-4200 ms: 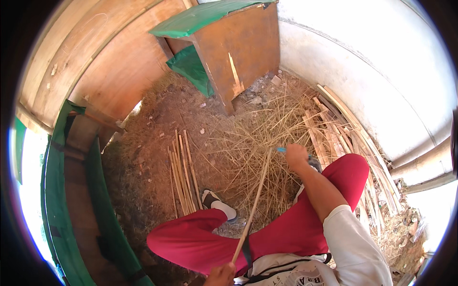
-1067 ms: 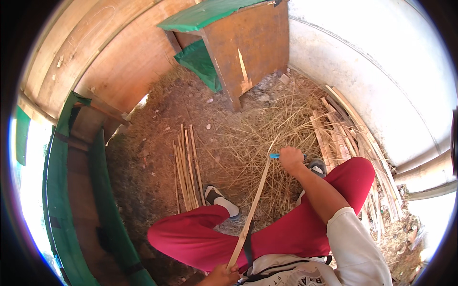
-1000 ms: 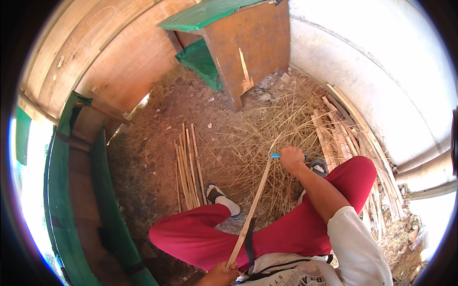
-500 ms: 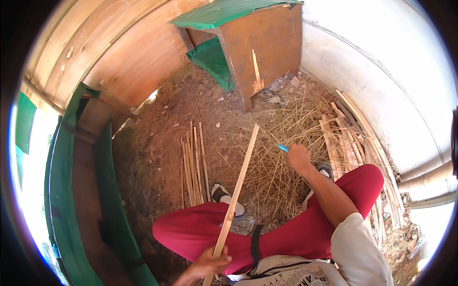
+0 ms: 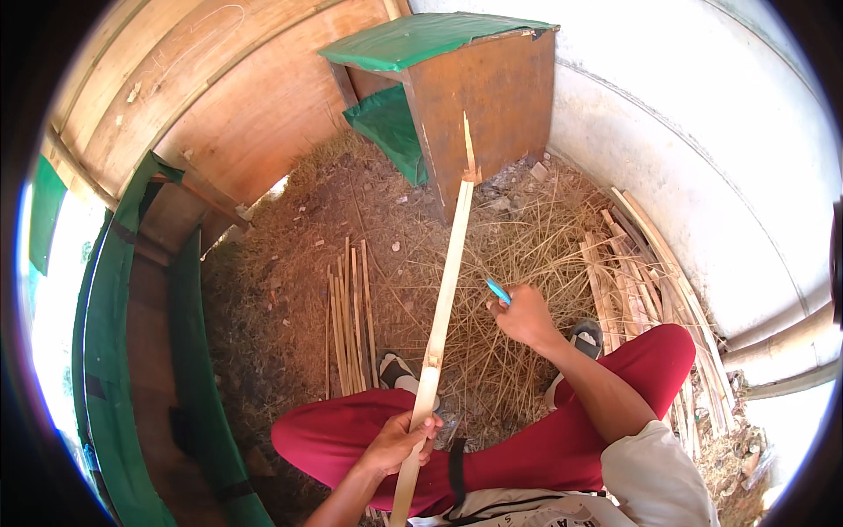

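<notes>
My left hand [image 5: 399,441] grips a long pale bamboo strip [image 5: 444,290] near its lower end, and the strip points up and away toward the wooden cabinet [image 5: 479,97]. Out over the straw, my right hand [image 5: 525,316] is closed around a small tool with a blue handle [image 5: 498,291], a little to the right of the strip and apart from it. I sit with my legs in red trousers [image 5: 562,439] drawn up, one foot in a sandal [image 5: 397,371].
A bundle of cut bamboo strips [image 5: 349,321] lies on the dirt floor at the left. More slats [image 5: 645,263] lean along the white wall at the right. Loose straw [image 5: 527,228] covers the ground. A green bench [image 5: 132,351] runs along the left.
My left hand has swung the bamboo strip leftward and up, away from my right hand. The strip's far end now points toward the cabinet. My right hand stays over the straw with the blue tool.
</notes>
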`<state>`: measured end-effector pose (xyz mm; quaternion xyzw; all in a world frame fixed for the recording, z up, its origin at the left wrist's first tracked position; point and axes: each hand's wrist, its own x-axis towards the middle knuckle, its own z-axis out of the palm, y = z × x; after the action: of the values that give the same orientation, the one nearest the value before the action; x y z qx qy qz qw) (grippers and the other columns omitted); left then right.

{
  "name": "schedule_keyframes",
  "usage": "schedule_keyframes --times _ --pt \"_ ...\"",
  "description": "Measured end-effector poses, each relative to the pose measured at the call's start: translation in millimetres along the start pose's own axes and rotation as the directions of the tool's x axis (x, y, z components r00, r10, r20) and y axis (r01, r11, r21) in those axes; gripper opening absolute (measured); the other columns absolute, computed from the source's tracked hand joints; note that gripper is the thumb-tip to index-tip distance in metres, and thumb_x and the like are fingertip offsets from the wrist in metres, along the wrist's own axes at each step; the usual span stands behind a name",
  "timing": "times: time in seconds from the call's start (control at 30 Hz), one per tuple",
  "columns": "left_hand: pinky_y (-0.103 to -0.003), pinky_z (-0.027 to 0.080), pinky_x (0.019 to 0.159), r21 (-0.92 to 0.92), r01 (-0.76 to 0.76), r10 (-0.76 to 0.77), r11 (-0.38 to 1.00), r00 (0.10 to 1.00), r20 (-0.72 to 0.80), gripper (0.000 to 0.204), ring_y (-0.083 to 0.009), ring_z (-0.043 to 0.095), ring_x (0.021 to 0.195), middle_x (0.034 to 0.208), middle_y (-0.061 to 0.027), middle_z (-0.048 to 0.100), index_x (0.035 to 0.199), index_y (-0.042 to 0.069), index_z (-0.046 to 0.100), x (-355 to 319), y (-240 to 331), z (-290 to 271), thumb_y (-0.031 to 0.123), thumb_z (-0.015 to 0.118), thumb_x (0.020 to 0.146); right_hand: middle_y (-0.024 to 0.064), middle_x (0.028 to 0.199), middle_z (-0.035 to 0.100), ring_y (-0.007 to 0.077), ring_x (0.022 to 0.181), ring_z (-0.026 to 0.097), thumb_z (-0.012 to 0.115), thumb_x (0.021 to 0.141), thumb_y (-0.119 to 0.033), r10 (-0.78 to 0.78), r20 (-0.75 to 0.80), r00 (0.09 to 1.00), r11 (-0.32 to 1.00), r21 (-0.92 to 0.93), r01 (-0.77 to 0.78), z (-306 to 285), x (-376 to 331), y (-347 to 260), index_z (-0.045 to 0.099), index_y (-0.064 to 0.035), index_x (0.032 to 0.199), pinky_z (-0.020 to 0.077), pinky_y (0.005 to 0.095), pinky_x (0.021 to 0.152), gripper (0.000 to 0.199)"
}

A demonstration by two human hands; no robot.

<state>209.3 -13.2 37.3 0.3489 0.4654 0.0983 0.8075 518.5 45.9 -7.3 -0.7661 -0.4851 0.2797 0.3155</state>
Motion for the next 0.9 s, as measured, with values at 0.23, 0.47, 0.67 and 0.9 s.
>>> schedule_keyframes --times 0.23,0.47,0.67,0.9 --pt "-0.025 0.041 0.047 0.064 -0.002 0.000 0.998 1.000 0.030 0.021 -0.0098 0.045 0.053 0.081 -0.0035 0.050 0.109 0.002 0.057 2.1 3.3 5.2 0.022 0.055 0.103 0.0184 0.062 0.063 0.0343 0.059 0.066 0.070 0.084 -0.020 -0.067 -0.023 0.997 0.997 -0.030 0.067 2.3 -6.7 6.1 0.071 0.0008 0.083 0.0521 0.0422 0.062 0.021" --pt "-0.021 0.035 0.046 0.002 0.014 -0.014 1.000 0.999 0.041 0.020 -0.0052 0.039 0.054 0.078 -0.0017 0.050 0.102 0.004 0.055 6.4 -4.2 7.0 0.024 0.055 0.103 0.0196 0.072 0.067 0.0386 0.070 0.068 0.068 0.085 -0.024 -0.076 0.020 0.997 0.994 -0.078 0.077 -1.9 -7.6 5.9 0.071 -0.0012 0.081 0.0554 0.0482 0.071 0.024" --pt "-0.021 0.034 0.047 0.034 0.041 -0.041 0.999 0.999 0.019 0.020 -0.0039 0.037 0.055 0.072 0.0014 0.047 0.098 0.007 0.055 8.6 -7.0 8.0 0.026 0.056 0.103 0.0185 0.077 0.068 0.0382 0.073 0.068 0.069 0.085 -0.025 -0.100 0.029 0.995 0.982 -0.157 0.103 3.8 -7.5 8.9 0.071 -0.0032 0.084 0.0553 0.0487 0.070 0.022" --pt "-0.033 0.045 0.055 0.697 -0.183 0.357 0.693 0.928 -0.111 0.034 -0.0152 0.055 0.059 0.068 -0.0047 0.055 0.096 0.001 0.053 17.6 -25.2 6.4 0.034 0.060 0.099 0.0179 0.065 0.065 0.0366 0.061 0.066 0.067 0.080 -0.016 -0.266 0.013 0.964 0.930 -0.260 0.260 11.8 -17.9 8.2 0.072 -0.0044 0.084 0.0562 0.0478 0.064 0.014"
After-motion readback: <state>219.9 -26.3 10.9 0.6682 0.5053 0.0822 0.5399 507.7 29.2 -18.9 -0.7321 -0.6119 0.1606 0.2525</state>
